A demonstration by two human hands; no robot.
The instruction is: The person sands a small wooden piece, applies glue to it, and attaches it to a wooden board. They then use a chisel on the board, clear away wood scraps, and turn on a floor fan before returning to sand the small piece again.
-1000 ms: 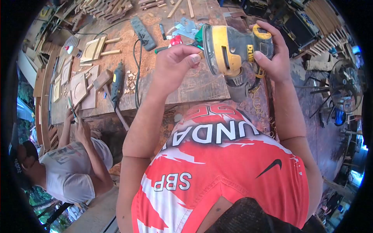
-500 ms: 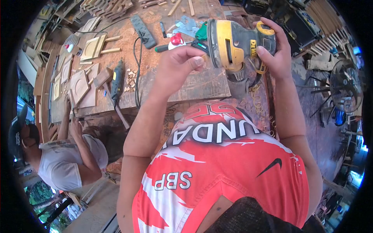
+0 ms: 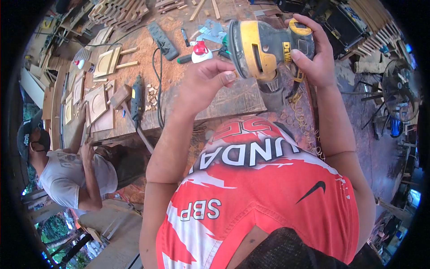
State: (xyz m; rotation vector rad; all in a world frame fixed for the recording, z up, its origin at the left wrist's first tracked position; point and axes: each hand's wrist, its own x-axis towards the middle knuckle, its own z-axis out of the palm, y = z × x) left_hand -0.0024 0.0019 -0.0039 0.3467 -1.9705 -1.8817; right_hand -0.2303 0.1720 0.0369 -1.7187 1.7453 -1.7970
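My right hand (image 3: 317, 56) is wrapped around the body of a yellow and black DeWalt orbital sander (image 3: 257, 49), held up on its side above the bench with its round pad facing left. My left hand (image 3: 208, 83) is closed in a pinch close to the pad's edge. Between thumb and forefinger is a small wood piece (image 3: 236, 74), mostly hidden by the fingers. Behind this hand stands a white bottle with a red cap (image 3: 201, 51). A rotary tool (image 3: 137, 99) lies on the bench beside a pile of small wood bits (image 3: 152, 96).
A co-worker (image 3: 74, 175) sits at the left, hands by carved wooden panels (image 3: 96, 103). On the sawdust-covered workbench (image 3: 179, 101) are a mallet (image 3: 121, 96), a dark flat block (image 3: 162, 41) and a black cable (image 3: 157, 85). A fan (image 3: 401, 89) stands at right.
The sander has shifted slightly left and tilted a little, its pad now nearer my left fingers. My left hand has stayed nearly in place. The co-worker has leaned slightly.
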